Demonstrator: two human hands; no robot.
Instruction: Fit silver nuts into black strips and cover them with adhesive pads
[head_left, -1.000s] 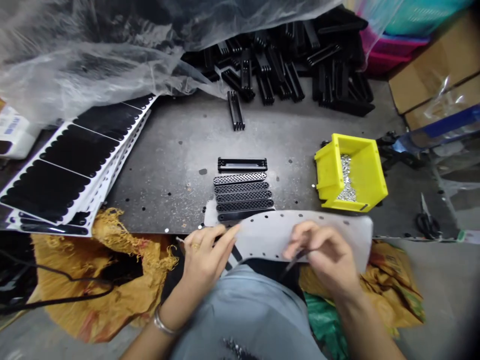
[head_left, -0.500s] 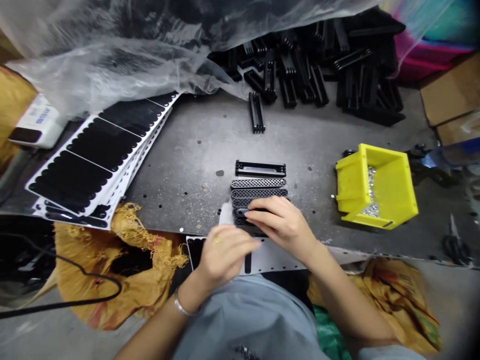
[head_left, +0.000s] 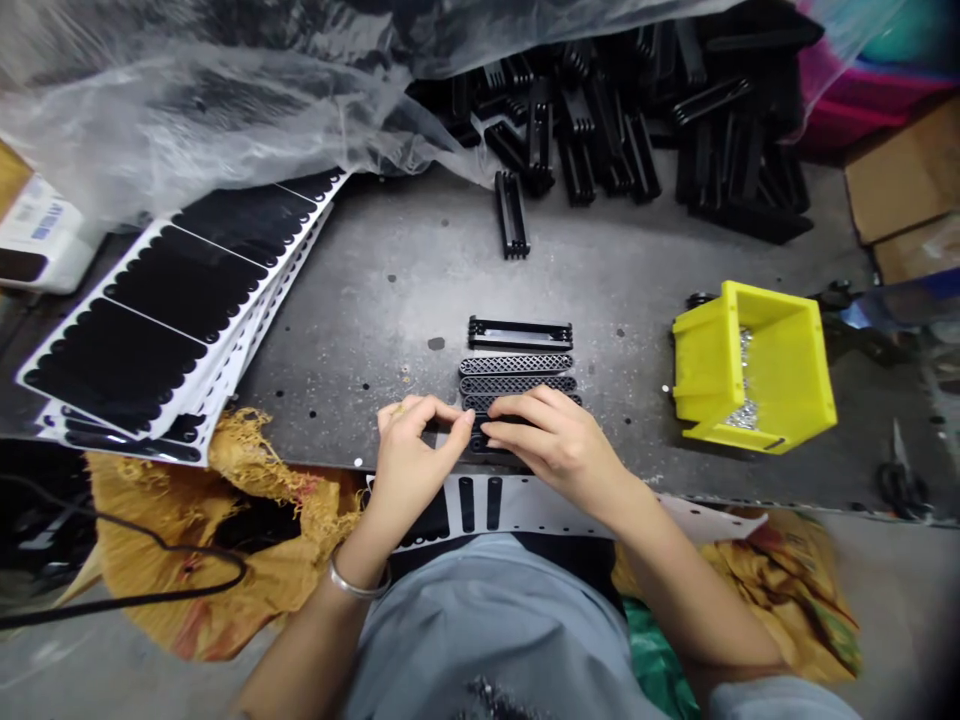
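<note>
My right hand (head_left: 551, 442) lies over the lowest black lattice strips (head_left: 516, 385), its fingertips pressing on a strip's left end. My left hand (head_left: 412, 462) is just left of that end, its thumb and fingers pinched together with nothing visible between them. Several strips sit side by side on the perforated steel tabletop (head_left: 375, 300), below a black slotted bar (head_left: 520, 333). A white-backed sheet of black scalloped pads (head_left: 480, 505) lies under my wrists at the table's front edge.
Stacked pad sheets (head_left: 165, 320) lie at left, under a clear plastic film (head_left: 202, 100). A heap of black slotted parts (head_left: 622, 130) fills the far side. A yellow bin of small silver fasteners (head_left: 754, 370) stands at right, with scissors (head_left: 900, 485) beyond it.
The white-backed sheet, held up over the table a second ago, has dropped to the front edge. Both hands have moved onto the strips, and my left hand has come forward from the sheet.
</note>
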